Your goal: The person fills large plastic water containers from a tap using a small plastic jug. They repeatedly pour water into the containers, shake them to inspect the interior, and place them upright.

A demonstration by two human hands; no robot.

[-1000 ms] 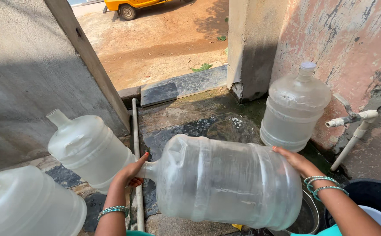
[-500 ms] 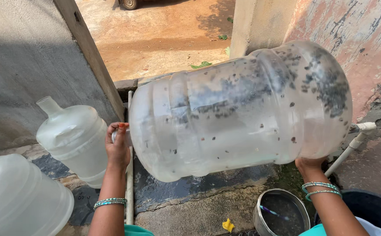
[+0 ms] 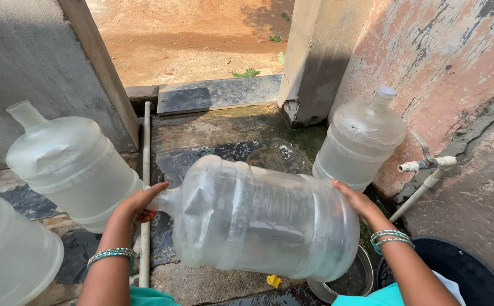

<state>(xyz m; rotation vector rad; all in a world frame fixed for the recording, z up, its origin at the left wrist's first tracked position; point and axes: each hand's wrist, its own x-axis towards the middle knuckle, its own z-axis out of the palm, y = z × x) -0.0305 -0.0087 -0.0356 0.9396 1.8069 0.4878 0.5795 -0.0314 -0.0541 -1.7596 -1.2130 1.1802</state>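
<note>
Clear water jug (image 3: 264, 221) lies sideways, left hand (image 3: 136, 205) gripping its neck, right hand (image 3: 357, 201) flat on base.

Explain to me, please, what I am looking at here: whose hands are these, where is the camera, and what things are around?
There is no machine; a person works with two bare hands. The camera sits on the person's head and looks down, so the arms enter from the bottom edge. The left hand covers the neck of a big clear water jug, which is held on its side, and the right hand supports its base. Both wrists wear turquoise bangles. On the wet stone ground stand a capped jug by the peeling wall and an open jug at the left. A white tap sticks out of the wall, and a metal bowl lies below the held jug.
</note>
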